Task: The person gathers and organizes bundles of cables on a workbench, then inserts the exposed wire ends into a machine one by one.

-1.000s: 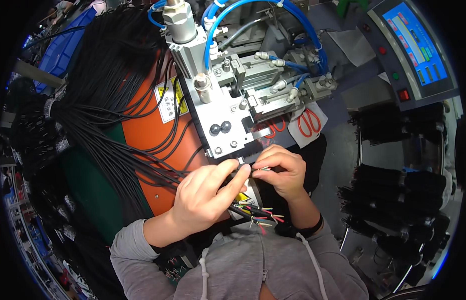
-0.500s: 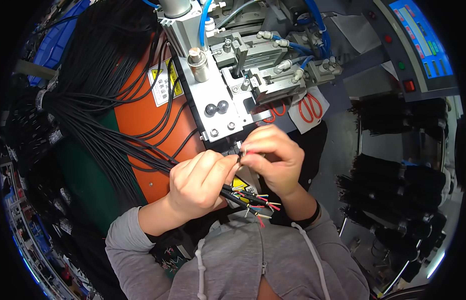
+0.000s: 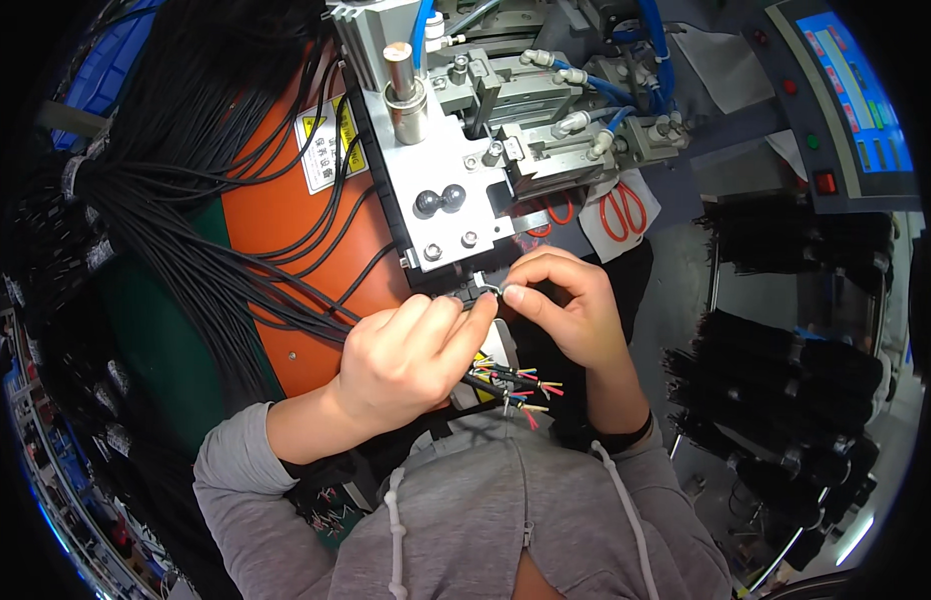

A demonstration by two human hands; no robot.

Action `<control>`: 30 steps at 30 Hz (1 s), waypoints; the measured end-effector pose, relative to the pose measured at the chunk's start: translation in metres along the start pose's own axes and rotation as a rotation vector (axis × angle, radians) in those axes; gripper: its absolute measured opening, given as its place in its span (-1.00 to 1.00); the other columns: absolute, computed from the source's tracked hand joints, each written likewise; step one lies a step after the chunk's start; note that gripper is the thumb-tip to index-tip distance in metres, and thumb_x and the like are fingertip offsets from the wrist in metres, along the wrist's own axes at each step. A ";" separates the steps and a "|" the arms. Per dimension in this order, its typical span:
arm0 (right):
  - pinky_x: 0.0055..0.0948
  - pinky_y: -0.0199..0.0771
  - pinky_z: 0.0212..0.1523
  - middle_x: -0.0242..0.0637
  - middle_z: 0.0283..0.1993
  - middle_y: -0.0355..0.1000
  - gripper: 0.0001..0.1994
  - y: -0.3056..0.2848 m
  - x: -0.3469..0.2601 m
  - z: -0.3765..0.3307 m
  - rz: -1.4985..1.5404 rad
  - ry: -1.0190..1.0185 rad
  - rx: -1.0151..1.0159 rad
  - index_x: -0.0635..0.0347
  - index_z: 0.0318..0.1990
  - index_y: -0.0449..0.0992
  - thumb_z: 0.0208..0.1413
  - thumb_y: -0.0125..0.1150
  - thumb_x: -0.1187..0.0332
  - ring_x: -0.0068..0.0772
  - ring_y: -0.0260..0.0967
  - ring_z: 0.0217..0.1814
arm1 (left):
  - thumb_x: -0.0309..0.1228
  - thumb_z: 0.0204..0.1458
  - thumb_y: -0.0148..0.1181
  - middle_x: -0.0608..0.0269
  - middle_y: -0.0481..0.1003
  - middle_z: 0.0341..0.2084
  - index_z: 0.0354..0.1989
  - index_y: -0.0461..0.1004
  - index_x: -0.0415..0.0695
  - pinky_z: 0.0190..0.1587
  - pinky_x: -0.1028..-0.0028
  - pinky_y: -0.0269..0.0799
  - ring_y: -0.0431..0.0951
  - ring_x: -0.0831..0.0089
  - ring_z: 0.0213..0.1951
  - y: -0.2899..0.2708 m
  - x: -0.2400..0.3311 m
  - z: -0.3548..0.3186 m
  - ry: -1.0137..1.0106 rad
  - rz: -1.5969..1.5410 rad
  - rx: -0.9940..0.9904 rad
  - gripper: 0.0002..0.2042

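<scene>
Pinching close by the front edge of a silver machine plate, left hand is holding a black cable end between thumb and fingertips, grip narrow. Right hand is meeting it from the other side, thumb and forefinger nearly together beside a pale strand; whether they are gripping it, cannot tell. Cable end is sitting beyond the right edge of the orange desk, over which further black cables are running from the left edge. Loose coloured wire ends are lying just below the hands, nearer the body.

Judgement on handling: good work here is probably calling for a left pinch close behind the strand, so the cable is not twisting. Right fingertips should be working lightly, one strand at a time; thin wire is likely bending easily. Loose ends should be staying clear.
</scene>
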State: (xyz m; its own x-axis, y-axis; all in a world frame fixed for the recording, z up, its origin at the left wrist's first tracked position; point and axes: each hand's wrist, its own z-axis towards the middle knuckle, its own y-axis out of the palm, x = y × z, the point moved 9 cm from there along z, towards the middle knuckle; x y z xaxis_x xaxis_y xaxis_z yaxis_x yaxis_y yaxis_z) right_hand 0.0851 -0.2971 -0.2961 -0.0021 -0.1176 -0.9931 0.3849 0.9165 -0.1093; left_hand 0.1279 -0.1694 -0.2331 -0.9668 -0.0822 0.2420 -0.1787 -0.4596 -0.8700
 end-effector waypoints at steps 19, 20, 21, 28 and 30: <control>-0.54 0.27 -0.40 -0.39 -0.50 0.36 -0.93 0.011 0.027 -0.001 -0.144 -0.062 0.225 0.27 -0.44 0.44 -0.07 0.22 0.58 -0.57 0.28 -0.44 | -0.49 -0.23 0.17 0.36 0.27 -0.55 -0.20 0.56 -0.19 -0.62 0.59 0.26 0.34 0.57 -0.55 0.016 -0.002 0.002 -0.054 0.165 -0.070 -0.68; -0.57 0.25 -0.41 -0.43 -0.50 0.35 -0.93 0.012 0.043 -0.002 0.008 0.085 0.213 0.27 -0.43 0.43 -0.05 0.21 0.57 -0.64 0.26 -0.43 | -0.50 -0.24 0.18 0.35 0.29 -0.54 -0.18 0.56 -0.18 -0.60 0.57 0.29 0.35 0.54 -0.56 0.016 -0.005 0.003 -0.070 0.140 -0.061 -0.65; -0.57 0.25 -0.41 -0.43 -0.50 0.35 -0.93 0.012 0.046 -0.003 0.010 0.084 0.215 0.27 -0.43 0.43 -0.05 0.21 0.57 -0.64 0.26 -0.43 | -0.51 -0.26 0.19 0.34 0.31 -0.54 -0.15 0.56 -0.17 -0.58 0.54 0.32 0.36 0.52 -0.58 0.015 -0.007 0.003 -0.086 0.115 -0.051 -0.63; -0.68 0.16 -0.41 -0.49 -0.43 0.31 -0.93 0.014 0.017 -0.005 -0.082 -0.131 0.338 0.27 -0.38 0.41 0.06 0.18 0.51 -0.76 0.15 -0.43 | -0.51 -0.20 0.18 0.35 0.34 -0.52 -0.26 0.54 -0.20 -0.57 0.57 0.33 0.43 0.56 -0.53 0.010 -0.010 0.002 -0.081 0.063 -0.018 -0.75; -0.67 0.19 -0.39 -0.48 -0.43 0.32 -0.94 0.013 0.029 -0.004 -0.033 -0.051 0.298 0.27 -0.36 0.42 0.06 0.19 0.53 -0.74 0.18 -0.42 | -0.51 -0.16 0.17 0.36 0.32 -0.52 -0.28 0.53 -0.21 -0.57 0.58 0.32 0.43 0.58 -0.52 0.007 -0.009 0.000 -0.072 0.061 -0.010 -0.79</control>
State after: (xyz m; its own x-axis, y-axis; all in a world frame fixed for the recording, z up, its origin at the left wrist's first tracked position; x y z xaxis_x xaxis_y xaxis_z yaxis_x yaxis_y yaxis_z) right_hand 0.0866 -0.2876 -0.3264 0.0245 -0.1719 -0.9848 0.6393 0.7600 -0.1168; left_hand 0.1351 -0.1718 -0.2415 -0.9603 -0.1734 0.2183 -0.1221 -0.4425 -0.8884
